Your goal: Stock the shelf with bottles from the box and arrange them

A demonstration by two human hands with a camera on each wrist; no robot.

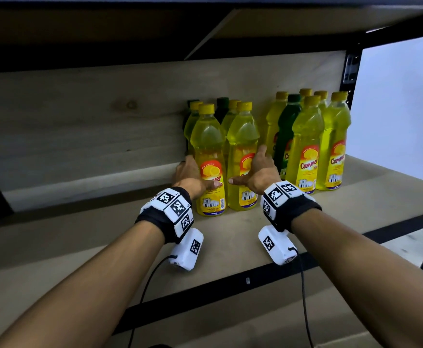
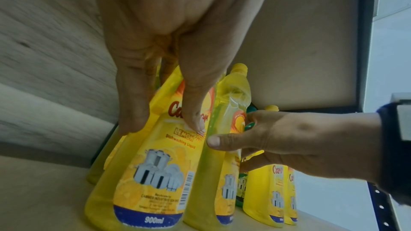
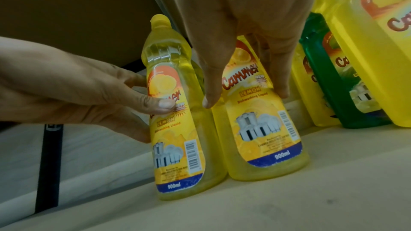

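Observation:
Two yellow dish-liquid bottles stand upright side by side near the middle of the shelf. My left hand grips the left bottle, thumb on its front label and fingers round its left side. My right hand grips the right bottle, thumb at the front and fingers along its right side. The left wrist view shows the left hand over the left bottle. In the right wrist view the right hand straddles the right bottle, beside the left bottle.
More yellow and dark green bottles stand behind the two held ones. A tight group of yellow bottles with a green bottle fills the right end by the black upright. The shelf board is bare on the left. Another shelf hangs low overhead.

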